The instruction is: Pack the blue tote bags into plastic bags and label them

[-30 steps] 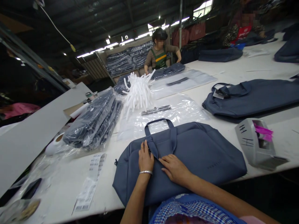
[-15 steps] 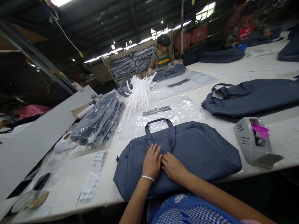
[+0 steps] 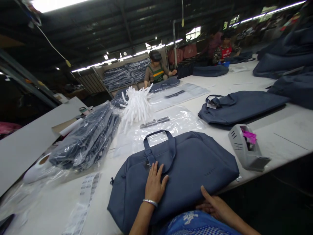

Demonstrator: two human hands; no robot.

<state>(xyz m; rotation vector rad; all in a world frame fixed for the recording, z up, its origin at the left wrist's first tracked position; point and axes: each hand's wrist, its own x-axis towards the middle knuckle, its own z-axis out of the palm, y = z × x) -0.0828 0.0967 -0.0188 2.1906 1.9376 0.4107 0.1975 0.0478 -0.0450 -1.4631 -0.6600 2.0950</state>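
Observation:
A dark blue handbag (image 3: 190, 163) lies flat on the white table in front of me, its looped handle (image 3: 172, 147) pointing away and a small dark tag (image 3: 148, 164) below the handle. My left hand (image 3: 154, 184), with a silver bangle at the wrist, rests flat on the bag just under the tag, fingers stretched. At the bag's near edge is my right hand (image 3: 214, 204), thumb up against the side and apart from the fingers. Its fingertips are partly hidden beside the bag and my blue apron (image 3: 193, 220).
Beyond the bag lie clear plastic bags (image 3: 186, 119) and a bunch of white strips (image 3: 137, 106). Wrapped bags (image 3: 85, 137) are stacked left, near label sheets (image 3: 83, 202). A grey tape dispenser (image 3: 244, 150) and another blue bag (image 3: 244, 106) stand right. Co-workers (image 3: 156, 70) are behind.
My right hand has left the bag's middle and moved right and down to its near edge. My left hand stays on the bag, fingers more spread. The view has turned to the right.

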